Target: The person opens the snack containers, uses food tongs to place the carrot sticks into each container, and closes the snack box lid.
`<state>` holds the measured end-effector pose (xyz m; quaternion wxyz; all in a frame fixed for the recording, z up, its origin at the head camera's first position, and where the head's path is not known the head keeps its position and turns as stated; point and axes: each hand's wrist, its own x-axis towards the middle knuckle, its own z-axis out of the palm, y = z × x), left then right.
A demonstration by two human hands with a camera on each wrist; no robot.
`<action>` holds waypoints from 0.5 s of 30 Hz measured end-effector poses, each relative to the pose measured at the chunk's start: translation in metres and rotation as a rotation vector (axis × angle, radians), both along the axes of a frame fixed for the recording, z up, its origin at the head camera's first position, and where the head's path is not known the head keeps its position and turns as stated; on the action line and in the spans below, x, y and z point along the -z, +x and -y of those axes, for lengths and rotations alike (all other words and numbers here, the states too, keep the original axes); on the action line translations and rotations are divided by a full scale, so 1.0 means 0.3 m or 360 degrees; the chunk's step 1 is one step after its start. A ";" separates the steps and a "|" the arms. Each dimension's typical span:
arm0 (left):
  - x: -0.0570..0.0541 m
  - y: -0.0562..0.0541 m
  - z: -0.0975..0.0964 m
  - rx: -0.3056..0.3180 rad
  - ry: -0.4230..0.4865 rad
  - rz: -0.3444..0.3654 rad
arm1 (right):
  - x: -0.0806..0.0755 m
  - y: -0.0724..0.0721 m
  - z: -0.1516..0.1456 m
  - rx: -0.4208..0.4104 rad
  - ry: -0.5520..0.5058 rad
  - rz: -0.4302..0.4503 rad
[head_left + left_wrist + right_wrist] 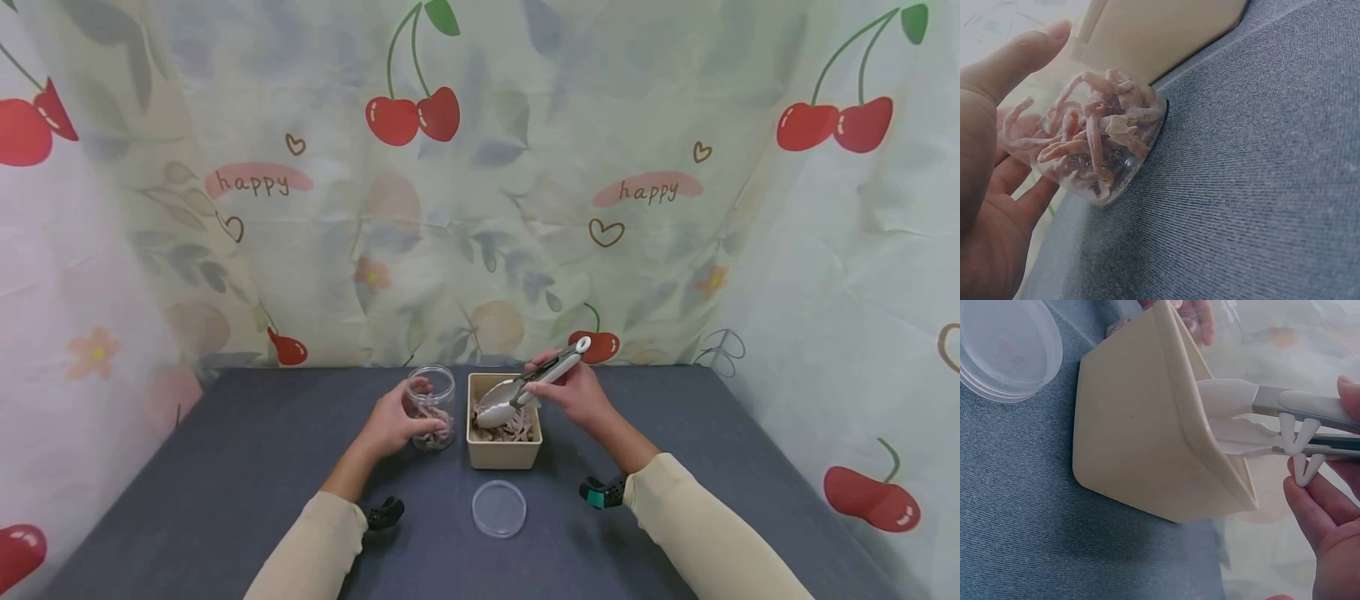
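Observation:
My left hand (395, 422) holds a clear plastic jar (432, 392) that stands lidless on the table. Pinkish-brown dried strips (1094, 119) fill its lower part. Just right of it is a beige rectangular bin (505, 456) with more of the strips (513, 429) inside. Above that bin's right side, my right hand (573, 392) grips grey-and-white tongs (551, 371), whose heads reach down into the bin among the strips. In the right wrist view the tong heads (1229, 397) pass over the bin's rim, and their tips are hidden by its wall.
A round translucent lid (498, 509) lies on the dark grey tablecloth (262, 467) in front of the bin. A printed curtain (487, 208) hangs behind the table and along both sides. Black wrist straps (386, 513) show at both cuffs.

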<state>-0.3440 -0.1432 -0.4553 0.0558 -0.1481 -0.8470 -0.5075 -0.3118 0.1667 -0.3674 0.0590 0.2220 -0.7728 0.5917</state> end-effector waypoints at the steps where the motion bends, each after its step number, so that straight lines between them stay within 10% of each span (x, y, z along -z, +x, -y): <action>1: 0.000 0.000 0.000 0.0002 0.0005 0.0000 | -0.002 0.000 -0.002 0.0005 0.0003 -0.0002; 15: -0.003 0.006 -0.003 -0.0005 0.0010 -0.0002 | -0.036 -0.005 -0.044 0.0039 -0.0028 -0.0042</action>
